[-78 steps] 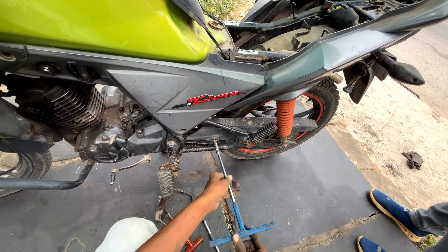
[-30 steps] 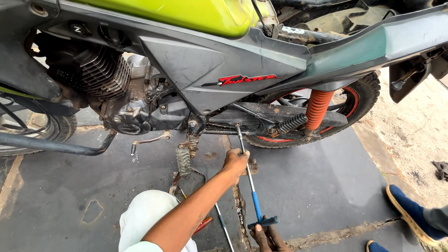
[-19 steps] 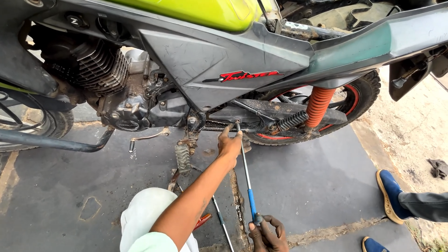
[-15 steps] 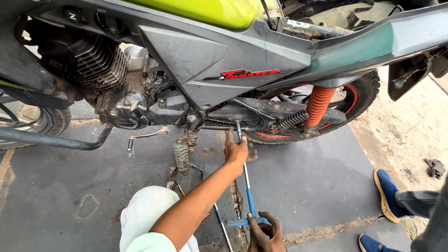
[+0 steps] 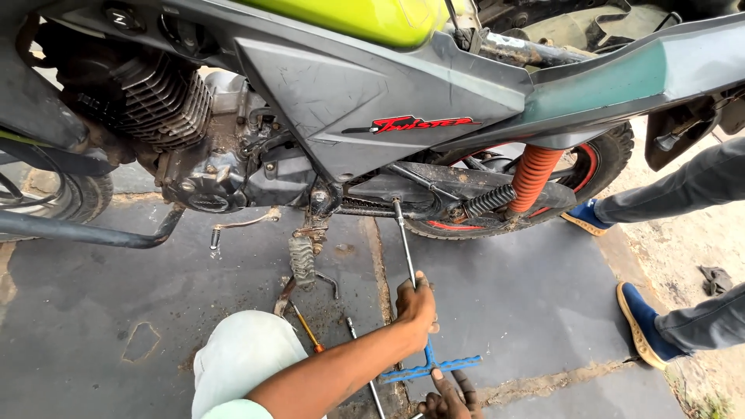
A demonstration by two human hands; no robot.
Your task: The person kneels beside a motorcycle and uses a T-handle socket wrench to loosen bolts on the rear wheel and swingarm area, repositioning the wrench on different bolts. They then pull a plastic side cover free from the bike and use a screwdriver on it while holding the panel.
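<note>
in the head view, your left hand [image 5: 417,302] is closed around the thin metal shaft of the t-handle wrench [image 5: 406,256], about at the middle of its length. the shaft goes up from your hand to the lower part of the motorcycle [image 5: 372,101], and its tip sits just under the grey side panel [image 5: 365,93], near the swingarm [image 5: 466,182]. your right hand [image 5: 450,396] is at the bottom edge of the view, with the fingers on the blue cross handle [image 5: 434,365] of the same wrench; i cannot tell how firmly it is closed, because part of the hand is cut off.

the wrench stands tilted over the dark grey floor mat [image 5: 504,295], near its front edge. a screwdriver with orange handle [image 5: 308,332] lies on the mat just beside your knee [image 5: 240,357]. the orange shock spring [image 5: 534,174] is to the right of the wrench tip, before the rear wheel [image 5: 605,155]. another person's blue shoes [image 5: 642,324] stand at the right edge of the mat.
</note>
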